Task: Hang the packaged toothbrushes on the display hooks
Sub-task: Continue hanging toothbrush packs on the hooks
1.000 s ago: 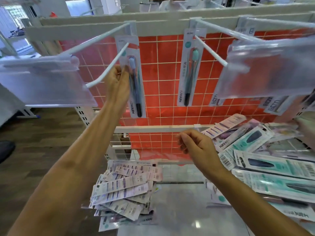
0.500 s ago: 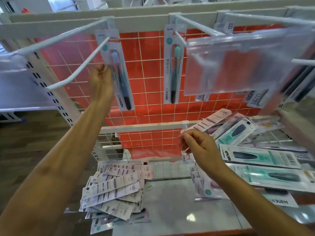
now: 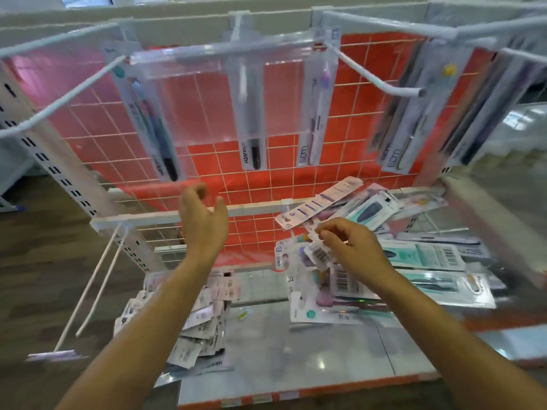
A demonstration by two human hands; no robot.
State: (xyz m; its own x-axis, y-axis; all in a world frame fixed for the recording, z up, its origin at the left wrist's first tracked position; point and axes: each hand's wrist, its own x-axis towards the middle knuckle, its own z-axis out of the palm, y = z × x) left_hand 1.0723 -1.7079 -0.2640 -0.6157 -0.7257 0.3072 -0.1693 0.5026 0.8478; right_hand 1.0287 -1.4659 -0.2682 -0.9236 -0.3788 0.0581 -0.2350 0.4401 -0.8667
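Grid (image 3: 213, 164) is the reference: red backing, white wire

- Left hand (image 3: 204, 220): in front of grid's lower edge, just below leftmost hung pack (image 3: 154, 125). Fingers loosely curled, thumb apart, holding nothing
- Right hand (image 3: 352, 247): below grid, right of centre. Thumb and fingertips pinch held pack (image 3: 318, 253) near its top, barcode side to camera, tilted. It's over right pile (image 3: 423, 255); can't tell if it's clear of it
- On grid: centre pack (image 3: 251, 122), another pack (image 3: 316, 113) right of it, bunch (image 3: 408, 122) at grid's right edge
- Left hook (image 3: 59, 96) juts out from grid's top left, right hook (image 3: 379, 75) from its top right
- Clear label holder (image 3: 219, 90) hangs across grid's upper centre, in front of centre pack
- Left pile (image 3: 192, 321) lies on shelf (image 3: 296, 350) below grid's left half, backs up
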